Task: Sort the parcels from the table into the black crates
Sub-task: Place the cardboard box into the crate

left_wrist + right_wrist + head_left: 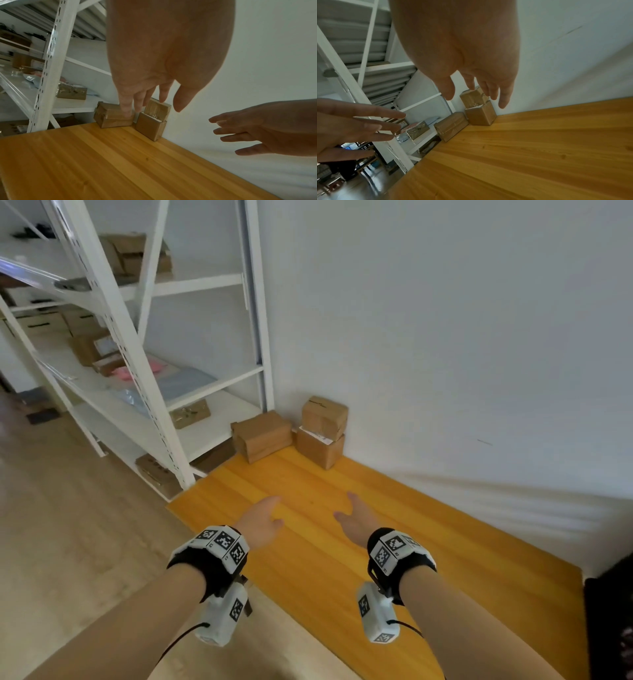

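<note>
Nearest my view are my two forearms with their tagged wrist bands, reaching out over the yellow wooden table. My left hand hovers above the boards near the table's left edge, fingers straight and loosely spread, holding nothing. My right hand is beside it, a gap of bare wood between them, fingers likewise extended and empty.

From the left: the white metal shelving stands close against the table's far left corner, with cardboard boxes and flat bags on its shelves. Just right of its upright, at the table's far end, lies a wide brown parcel. Beside that, close to the white wall, two smaller parcels are stacked, the upper one sitting askew on the lower.

Both hands are well short of the parcels. The table's long right edge runs along the wall; its left edge drops to pale wood flooring.
</note>
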`<state>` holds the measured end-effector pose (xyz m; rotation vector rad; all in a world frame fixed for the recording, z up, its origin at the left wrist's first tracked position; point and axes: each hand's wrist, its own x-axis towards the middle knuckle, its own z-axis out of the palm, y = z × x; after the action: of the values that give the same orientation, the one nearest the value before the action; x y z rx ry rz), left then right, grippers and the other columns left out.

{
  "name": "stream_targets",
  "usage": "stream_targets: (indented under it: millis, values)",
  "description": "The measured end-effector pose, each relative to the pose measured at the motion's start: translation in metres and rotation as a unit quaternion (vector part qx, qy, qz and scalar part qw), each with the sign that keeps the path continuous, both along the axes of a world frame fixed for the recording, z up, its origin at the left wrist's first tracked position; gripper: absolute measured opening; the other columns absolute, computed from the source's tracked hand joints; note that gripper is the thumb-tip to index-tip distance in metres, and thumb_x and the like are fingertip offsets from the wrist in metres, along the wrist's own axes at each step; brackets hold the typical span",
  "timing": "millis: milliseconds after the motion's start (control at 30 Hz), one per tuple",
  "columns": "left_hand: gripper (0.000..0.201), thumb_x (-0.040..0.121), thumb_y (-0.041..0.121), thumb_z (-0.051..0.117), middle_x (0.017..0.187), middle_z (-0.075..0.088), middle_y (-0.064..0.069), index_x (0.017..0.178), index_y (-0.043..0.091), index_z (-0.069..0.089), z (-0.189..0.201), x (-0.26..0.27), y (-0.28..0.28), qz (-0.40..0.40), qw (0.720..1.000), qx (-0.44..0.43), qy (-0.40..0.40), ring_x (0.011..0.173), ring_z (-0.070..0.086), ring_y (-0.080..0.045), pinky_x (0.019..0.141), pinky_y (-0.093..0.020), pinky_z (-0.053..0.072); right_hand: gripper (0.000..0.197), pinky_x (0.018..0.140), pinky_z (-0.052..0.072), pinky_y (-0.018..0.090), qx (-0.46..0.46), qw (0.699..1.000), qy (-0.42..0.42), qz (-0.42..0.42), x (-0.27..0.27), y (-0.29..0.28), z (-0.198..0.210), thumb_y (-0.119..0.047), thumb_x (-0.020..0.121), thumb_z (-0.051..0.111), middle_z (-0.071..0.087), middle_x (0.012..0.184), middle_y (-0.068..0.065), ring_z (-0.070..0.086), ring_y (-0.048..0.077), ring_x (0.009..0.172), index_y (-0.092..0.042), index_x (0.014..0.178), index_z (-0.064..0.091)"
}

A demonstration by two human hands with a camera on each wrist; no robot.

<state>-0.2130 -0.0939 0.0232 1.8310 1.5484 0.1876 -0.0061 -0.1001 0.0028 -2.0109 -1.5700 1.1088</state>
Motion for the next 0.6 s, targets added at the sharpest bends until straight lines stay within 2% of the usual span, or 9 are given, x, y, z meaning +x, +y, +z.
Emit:
stream_targets:
  millis: [100, 200, 333, 400, 467, 500, 567, 600]
  values:
    - [0.058, 0.100, 0.021, 0.045, 0.156, 0.020, -0.005, 0.151, 0.015, 0.018, -0.009, -0.012, 0.041, 0.015, 1.000, -0.018, 0.015, 0.142, 0.026, -0.024, 0.111, -0.035, 0.032, 0.063, 0.107, 0.037, 0.037, -0.014, 1.000, 0.000, 0.009, -0.015, 0.041, -0.014, -0.030, 0.101, 0.044, 0.015, 0.159, 0.005, 0.030, 0.028, 0.140, -0.020, 0.153, 0.010]
    - [0.058, 0.099, 0.021, 0.046, 0.156, 0.022, -0.006, 0.150, 0.014, 0.018, -0.017, -0.024, 0.077, 0.028, 0.999, -0.026, 0.033, 0.141, 0.027, -0.024, 0.112, -0.035, 0.031, 0.062, 0.092, 0.043, 0.028, -0.032, 0.999, 0.014, 0.014, -0.030, 0.076, -0.025, -0.030, 0.101, 0.043, 0.015, 0.159, 0.005, 0.037, 0.028, 0.136, -0.020, 0.153, 0.011]
    - [0.060, 0.099, 0.019, 0.046, 0.157, 0.019, -0.008, 0.150, 0.011, 0.016, -0.028, -0.046, 0.121, 0.061, 0.996, -0.036, 0.045, 0.142, 0.024, -0.025, 0.112, -0.035, 0.026, 0.062, 0.082, 0.046, 0.030, -0.057, 0.998, 0.032, 0.016, -0.052, 0.116, -0.040, -0.031, 0.101, 0.043, 0.019, 0.158, 0.007, 0.045, 0.029, 0.129, -0.019, 0.153, 0.012]
    - [0.061, 0.099, 0.021, 0.046, 0.157, 0.019, -0.009, 0.151, 0.013, 0.015, -0.035, -0.058, 0.141, 0.079, 0.994, -0.067, 0.038, 0.141, 0.026, -0.027, 0.111, -0.037, 0.029, 0.062, 0.069, 0.045, 0.026, -0.063, 0.997, 0.038, 0.020, -0.065, 0.133, -0.049, -0.031, 0.100, 0.044, 0.025, 0.156, 0.008, 0.055, 0.027, 0.115, -0.020, 0.152, 0.013]
    - [0.060, 0.100, 0.023, 0.045, 0.156, 0.021, -0.009, 0.151, 0.014, 0.015, -0.043, -0.068, 0.165, 0.097, 0.990, -0.095, 0.029, 0.140, 0.029, -0.028, 0.107, -0.034, 0.032, 0.062, 0.059, 0.043, 0.024, -0.072, 0.996, 0.046, 0.025, -0.078, 0.151, -0.059, -0.033, 0.100, 0.044, 0.033, 0.152, 0.010, 0.057, 0.023, 0.092, -0.021, 0.152, 0.014]
    - [0.060, 0.100, 0.024, 0.045, 0.155, 0.023, -0.010, 0.151, 0.014, 0.015, -0.046, -0.073, 0.177, 0.108, 0.988, -0.103, 0.026, 0.138, 0.032, -0.028, 0.102, -0.032, 0.035, 0.062, 0.062, 0.044, 0.025, -0.077, 0.996, 0.047, 0.027, -0.086, 0.160, -0.063, -0.034, 0.100, 0.044, 0.034, 0.151, 0.010, 0.058, 0.022, 0.092, -0.022, 0.152, 0.013]
    - [0.061, 0.099, 0.026, 0.045, 0.150, 0.031, -0.014, 0.151, 0.013, 0.016, -0.057, -0.083, 0.205, 0.131, 0.985, -0.111, 0.018, 0.132, 0.040, -0.029, 0.095, -0.030, 0.038, 0.062, 0.082, 0.048, 0.033, -0.087, 0.995, 0.043, 0.024, -0.101, 0.178, -0.070, -0.034, 0.100, 0.044, 0.026, 0.155, 0.007, 0.053, 0.027, 0.119, -0.020, 0.153, 0.013]
    - [0.061, 0.099, 0.026, 0.046, 0.149, 0.033, -0.015, 0.151, 0.014, 0.015, -0.062, -0.088, 0.219, 0.142, 0.983, -0.117, 0.013, 0.131, 0.041, -0.030, 0.097, -0.033, 0.038, 0.062, 0.091, 0.046, 0.034, -0.090, 0.995, 0.042, 0.022, -0.108, 0.188, -0.072, -0.033, 0.101, 0.043, 0.022, 0.157, 0.006, 0.045, 0.029, 0.130, -0.020, 0.153, 0.012]
